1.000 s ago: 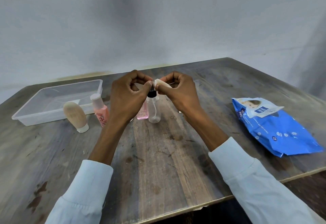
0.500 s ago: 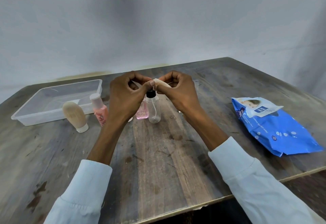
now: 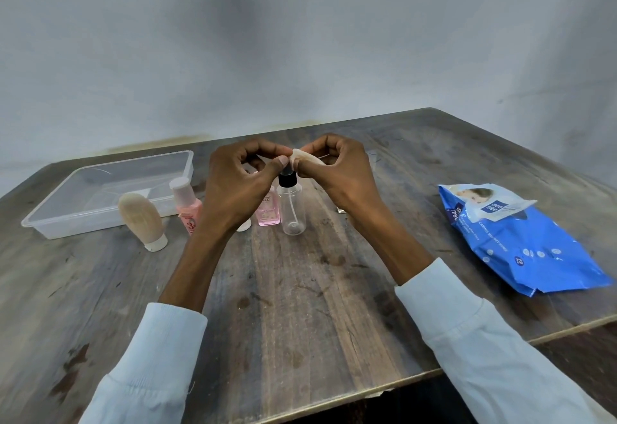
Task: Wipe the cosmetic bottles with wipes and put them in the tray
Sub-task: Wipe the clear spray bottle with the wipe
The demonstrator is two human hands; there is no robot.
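Note:
Both of my hands are raised above the table's middle and pinch a small folded white wipe [image 3: 305,158] between them. My left hand [image 3: 240,183] grips its left end, my right hand [image 3: 340,173] its right end. Just below the wipe stands a clear bottle with a black cap [image 3: 292,205]. A small pink bottle [image 3: 267,211] stands beside it, partly hidden by my left hand. Farther left are a pink bottle with a white cap [image 3: 187,205] and a beige tube standing on its cap [image 3: 142,220]. The clear plastic tray [image 3: 46,223] lies at the far left.
A blue pack of wet wipes [image 3: 521,240] lies at the right, its flap lifted. A small white cap-like object [image 3: 243,225] peeks out under my left wrist. The wooden table's front edge [image 3: 334,393] is close to me; a grey wall stands behind.
My hands have stayed almost in place, still pinching the wipe above the clear bottle. The fingers have shifted slightly on it.

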